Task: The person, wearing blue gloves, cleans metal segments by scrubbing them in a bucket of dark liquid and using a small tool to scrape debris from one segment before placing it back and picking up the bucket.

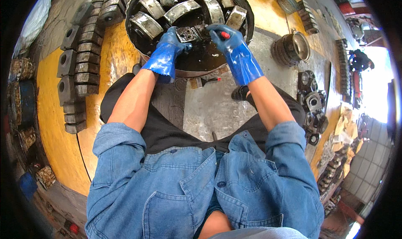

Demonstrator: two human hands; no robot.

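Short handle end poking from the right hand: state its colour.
Red handle end, best seen in the head view.

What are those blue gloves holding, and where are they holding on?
The left hand holds a dirty metal block by its left end; the right hand holds a red-handled tool by the handle.

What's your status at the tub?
Left hand holding metal block. Right hand gripping red-handled tool. Block over round tub. Curved metal pieces crowd tub's far side.

No text, label, number or sign can be read, neither on the metal part (186, 34) between the left hand (172, 42) and right hand (229, 39) nor elsewhere.
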